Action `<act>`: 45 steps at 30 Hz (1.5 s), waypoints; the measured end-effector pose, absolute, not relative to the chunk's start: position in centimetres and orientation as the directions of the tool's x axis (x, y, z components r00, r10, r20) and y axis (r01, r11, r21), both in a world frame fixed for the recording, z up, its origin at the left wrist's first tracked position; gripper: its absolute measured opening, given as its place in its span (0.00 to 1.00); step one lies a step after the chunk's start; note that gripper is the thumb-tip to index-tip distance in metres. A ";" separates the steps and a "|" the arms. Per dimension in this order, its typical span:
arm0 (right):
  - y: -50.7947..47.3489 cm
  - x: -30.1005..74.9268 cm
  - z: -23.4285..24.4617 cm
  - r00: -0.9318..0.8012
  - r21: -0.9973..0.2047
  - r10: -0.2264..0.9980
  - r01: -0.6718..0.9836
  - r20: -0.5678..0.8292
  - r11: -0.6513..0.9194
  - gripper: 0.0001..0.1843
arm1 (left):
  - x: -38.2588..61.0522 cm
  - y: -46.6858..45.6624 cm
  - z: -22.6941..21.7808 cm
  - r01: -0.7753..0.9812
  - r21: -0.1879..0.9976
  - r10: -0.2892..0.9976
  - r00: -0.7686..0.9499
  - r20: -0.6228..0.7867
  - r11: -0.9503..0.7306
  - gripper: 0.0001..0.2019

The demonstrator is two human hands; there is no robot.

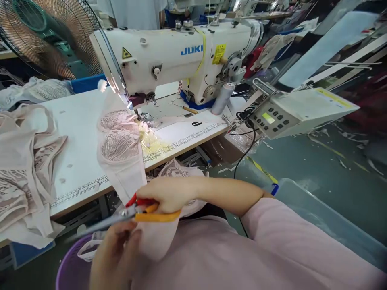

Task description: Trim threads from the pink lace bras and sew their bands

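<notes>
My right hand [172, 193] is closed round the orange and red handles of a pair of scissors [157, 217], whose blades point left and are blurred. Just below the blades, my left hand [116, 253] is pinched at the edge of a pale pink fabric piece [159, 237] that hangs over my lap; its fingertips are partly smeared. A pale pink lace bra [119, 147] lies beside the needle area of the sewing machine [169, 56], its band draping over the table edge toward my hands. More pink lace fabric [173, 168] sits beneath my right forearm.
A heap of pink bras [26, 173] covers the table's left side. A purple basket [65, 266] stands below my left hand. To the right are a thread cone [223, 98], a control box [302, 112] and a clear plastic bin [320, 213]. A fan [51, 36] stands at back left.
</notes>
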State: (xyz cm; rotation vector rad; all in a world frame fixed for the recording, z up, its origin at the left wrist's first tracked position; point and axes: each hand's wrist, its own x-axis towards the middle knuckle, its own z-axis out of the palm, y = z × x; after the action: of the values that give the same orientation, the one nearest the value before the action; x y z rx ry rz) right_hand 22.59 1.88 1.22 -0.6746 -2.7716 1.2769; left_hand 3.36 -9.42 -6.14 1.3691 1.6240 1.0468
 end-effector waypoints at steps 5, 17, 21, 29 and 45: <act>3.9 22.9 0.0 -0.891 -0.769 0.440 0.358 -0.112 0.529 0.12 | 3.4 -8.1 -5.1 0.149 0.944 0.955 -0.028 -0.294 0.295 0.13; 4.5 22.1 0.2 -0.939 -0.792 0.341 0.244 -0.049 0.560 0.13 | 3.5 -7.0 -4.0 -0.099 0.887 0.892 0.048 -0.449 0.452 0.14; 4.5 21.9 0.6 -0.938 -0.769 0.342 0.261 -0.058 0.584 0.13 | 4.7 -7.3 -3.3 -0.153 0.886 0.891 -0.059 -0.450 0.438 0.15; 4.4 21.8 0.8 -0.941 -0.770 0.333 0.253 -0.056 0.586 0.12 | 4.5 -7.2 -3.8 -0.107 0.886 0.884 -0.084 -0.461 0.452 0.17; 0.2 24.4 -2.1 -0.695 -0.899 0.718 0.284 0.047 0.333 0.20 | 5.3 -7.0 -3.6 -0.200 0.881 0.875 -0.148 -0.460 0.429 0.13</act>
State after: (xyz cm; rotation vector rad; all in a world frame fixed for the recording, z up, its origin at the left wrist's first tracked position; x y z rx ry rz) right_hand 24.42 0.22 -2.10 -0.8797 -2.1640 1.3268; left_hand 5.32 -7.03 -3.58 0.6488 1.4093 1.0606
